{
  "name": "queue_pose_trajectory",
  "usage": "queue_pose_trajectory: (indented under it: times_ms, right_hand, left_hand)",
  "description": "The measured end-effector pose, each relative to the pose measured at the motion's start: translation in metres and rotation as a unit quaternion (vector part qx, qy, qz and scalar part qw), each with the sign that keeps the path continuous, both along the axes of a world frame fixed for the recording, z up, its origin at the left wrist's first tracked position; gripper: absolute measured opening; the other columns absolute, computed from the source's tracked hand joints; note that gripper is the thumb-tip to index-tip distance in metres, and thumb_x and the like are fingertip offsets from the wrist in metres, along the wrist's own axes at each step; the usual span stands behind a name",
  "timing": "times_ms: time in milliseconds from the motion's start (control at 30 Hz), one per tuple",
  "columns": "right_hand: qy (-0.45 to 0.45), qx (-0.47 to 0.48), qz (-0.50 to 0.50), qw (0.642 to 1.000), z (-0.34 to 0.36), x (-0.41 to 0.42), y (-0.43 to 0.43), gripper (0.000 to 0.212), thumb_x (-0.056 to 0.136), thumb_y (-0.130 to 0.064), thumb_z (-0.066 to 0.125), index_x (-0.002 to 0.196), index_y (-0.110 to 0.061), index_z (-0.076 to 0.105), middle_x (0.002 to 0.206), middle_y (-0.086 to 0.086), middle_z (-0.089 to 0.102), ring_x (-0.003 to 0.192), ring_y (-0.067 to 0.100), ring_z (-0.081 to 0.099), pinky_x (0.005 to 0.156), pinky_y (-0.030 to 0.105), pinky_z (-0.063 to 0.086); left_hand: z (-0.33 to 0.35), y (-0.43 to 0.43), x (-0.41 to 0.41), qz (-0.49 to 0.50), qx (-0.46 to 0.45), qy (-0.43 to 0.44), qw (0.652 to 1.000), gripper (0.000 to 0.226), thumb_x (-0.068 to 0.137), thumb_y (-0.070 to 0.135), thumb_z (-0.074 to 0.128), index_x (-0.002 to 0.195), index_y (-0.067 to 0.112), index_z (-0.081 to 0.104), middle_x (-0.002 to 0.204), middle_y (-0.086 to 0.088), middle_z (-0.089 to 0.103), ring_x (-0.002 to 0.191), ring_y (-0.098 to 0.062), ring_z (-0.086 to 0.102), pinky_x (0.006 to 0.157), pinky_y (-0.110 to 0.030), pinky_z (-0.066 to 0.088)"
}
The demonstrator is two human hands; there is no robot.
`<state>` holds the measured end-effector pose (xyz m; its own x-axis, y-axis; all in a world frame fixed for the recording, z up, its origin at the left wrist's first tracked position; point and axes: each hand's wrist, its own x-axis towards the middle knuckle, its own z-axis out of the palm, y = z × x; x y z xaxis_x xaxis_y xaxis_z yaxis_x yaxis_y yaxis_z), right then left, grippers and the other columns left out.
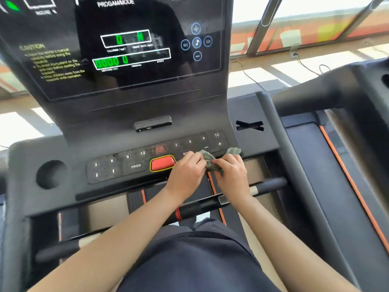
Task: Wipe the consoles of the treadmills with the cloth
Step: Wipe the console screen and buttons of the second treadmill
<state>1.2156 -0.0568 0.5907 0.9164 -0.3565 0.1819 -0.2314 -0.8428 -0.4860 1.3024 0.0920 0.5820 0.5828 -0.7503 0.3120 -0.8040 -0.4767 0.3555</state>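
A black treadmill console [117,165] fills the view, with a lit display [130,49] above and a button panel with a red stop button [162,162] below. A small grey-green cloth [210,161] is bunched at the panel's lower right edge. My left hand [187,171] grips the cloth's left part, fingers curled, just right of the red button. My right hand [231,171] holds the cloth's right part, with a corner of cloth sticking out above its knuckles. Both hands sit close together over the console's front edge.
A second treadmill [336,144] stands close on the right with its handrail [311,95] beside the console. A round cup holder [51,174] is at the left. A black crossbar [231,197] runs below my wrists. Windows and cables lie behind.
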Motion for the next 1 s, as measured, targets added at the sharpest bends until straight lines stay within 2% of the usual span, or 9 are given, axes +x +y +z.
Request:
queue_pose_trajectory:
  times_ms: [133,333,533,800,933,1000]
  right_hand:
    - [-0.022,0.012,0.063,0.998,-0.006,0.001,0.013,0.027,0.071,0.002,0.080,0.096,-0.009,0.077,0.086,0.003,0.063,0.082,0.026,0.051,0.073,0.034,0.049]
    - [-0.056,0.025,0.144,0.988,-0.017,0.012,0.037,0.027,0.077,-0.003,0.081,0.103,-0.008,0.076,0.088,0.003,0.065,0.081,0.023,0.050,0.077,0.029,0.045]
    - [-0.087,0.052,0.172,0.980,-0.019,0.027,0.083,0.018,0.079,-0.007,0.082,0.096,-0.007,0.075,0.083,0.003,0.067,0.076,0.025,0.054,0.072,0.034,0.049]
    - [-0.090,0.052,0.166,0.981,-0.019,0.042,0.163,0.010,0.078,-0.008,0.081,0.085,-0.007,0.075,0.075,0.004,0.065,0.071,0.028,0.058,0.070,0.034,0.049]
    - [-0.089,0.046,0.188,0.977,-0.014,0.053,0.205,0.009,0.078,-0.006,0.081,0.083,-0.006,0.074,0.074,0.005,0.064,0.071,0.028,0.057,0.069,0.035,0.050]
    - [-0.086,0.043,0.204,0.974,-0.013,0.059,0.225,0.007,0.080,-0.007,0.079,0.086,-0.006,0.074,0.077,0.005,0.063,0.074,0.027,0.057,0.071,0.037,0.051]
  left_hand:
    - [-0.008,0.025,-0.014,0.047,-0.015,-0.013,0.999,0.010,0.091,0.007,0.064,0.081,0.009,0.067,0.089,-0.004,0.065,0.080,-0.025,0.057,0.068,-0.035,0.051]
    - [-0.010,0.062,-0.029,0.146,-0.039,0.002,0.988,0.005,0.089,0.007,0.071,0.085,0.009,0.072,0.090,-0.002,0.069,0.084,-0.023,0.063,0.075,-0.032,0.053]
    - [-0.014,0.106,-0.030,0.230,-0.057,0.008,0.971,0.003,0.088,0.008,0.071,0.086,0.008,0.073,0.090,-0.003,0.070,0.080,-0.025,0.062,0.075,-0.031,0.049]
    - [-0.009,0.180,-0.017,0.252,-0.060,0.014,0.966,0.014,0.091,0.017,0.064,0.084,0.009,0.071,0.088,-0.002,0.069,0.080,-0.024,0.062,0.075,-0.030,0.050]
    - [-0.006,0.223,-0.009,0.274,-0.049,0.035,0.960,0.002,0.085,0.008,0.074,0.086,0.008,0.072,0.090,-0.004,0.067,0.082,-0.027,0.063,0.076,-0.035,0.050]
    - [-0.003,0.242,-0.006,0.288,-0.047,0.044,0.955,0.009,0.081,0.004,0.078,0.087,0.007,0.072,0.089,-0.005,0.066,0.082,-0.027,0.062,0.075,-0.037,0.051]
